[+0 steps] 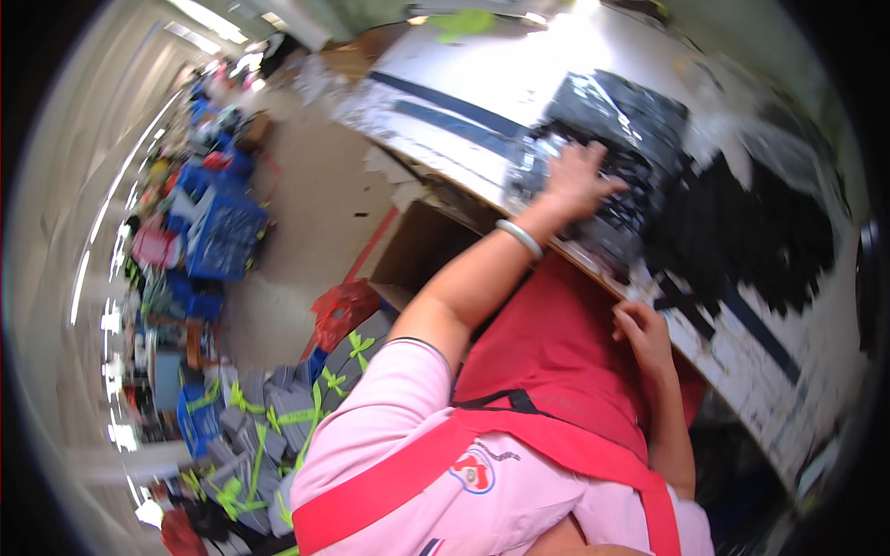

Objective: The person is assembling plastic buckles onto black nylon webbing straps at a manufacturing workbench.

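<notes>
My left hand (582,181), with a pale bangle on its wrist, lies with fingers spread on a clear plastic bag of dark goods (619,116) on the white table. The bag's film is shiny and wrinkled under my palm. Beside it on the right is a heap of black fabric pieces (742,227), touched by neither hand. My right hand (644,335) is at the table's near edge in front of my red apron, its fingers curled in; I see nothing in them.
Dark blue strips run across the white table (464,69). Clear plastic film (779,139) lies behind the black heap. Below the table's left edge stand a cardboard box (417,243) and a red plastic bag (343,315). Grey bundles with lime ties (269,435) and blue crates (224,236) are on the left.
</notes>
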Motion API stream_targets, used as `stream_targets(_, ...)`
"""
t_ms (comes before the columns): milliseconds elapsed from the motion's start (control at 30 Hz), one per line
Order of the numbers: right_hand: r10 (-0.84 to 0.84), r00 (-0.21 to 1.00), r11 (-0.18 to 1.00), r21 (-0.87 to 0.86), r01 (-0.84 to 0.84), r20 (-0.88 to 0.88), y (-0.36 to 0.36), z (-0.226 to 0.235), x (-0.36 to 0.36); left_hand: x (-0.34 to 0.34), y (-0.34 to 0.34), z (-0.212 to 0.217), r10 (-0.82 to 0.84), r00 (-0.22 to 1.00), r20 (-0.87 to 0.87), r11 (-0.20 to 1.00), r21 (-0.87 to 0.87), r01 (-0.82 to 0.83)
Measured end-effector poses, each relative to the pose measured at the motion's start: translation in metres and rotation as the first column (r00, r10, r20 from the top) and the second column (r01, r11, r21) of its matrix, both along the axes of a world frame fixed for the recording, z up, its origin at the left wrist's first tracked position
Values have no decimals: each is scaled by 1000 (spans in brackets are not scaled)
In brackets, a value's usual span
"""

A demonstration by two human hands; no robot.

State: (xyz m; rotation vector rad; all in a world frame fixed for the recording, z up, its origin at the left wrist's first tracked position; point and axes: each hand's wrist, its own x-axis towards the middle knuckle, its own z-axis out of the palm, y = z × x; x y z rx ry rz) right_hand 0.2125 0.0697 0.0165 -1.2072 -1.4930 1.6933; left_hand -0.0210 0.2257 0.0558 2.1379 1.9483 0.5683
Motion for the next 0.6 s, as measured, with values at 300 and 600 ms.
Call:
stream_targets(300,40,999,998,39,-39,-29,-1,0,-9,2,6,-40,-61,962,264,992,120,30)
stream_targets(600,23,1000,1000,-11,-23,-15,-2,3,-10,-30,37,-8,309,-70,949,933,-287,218)
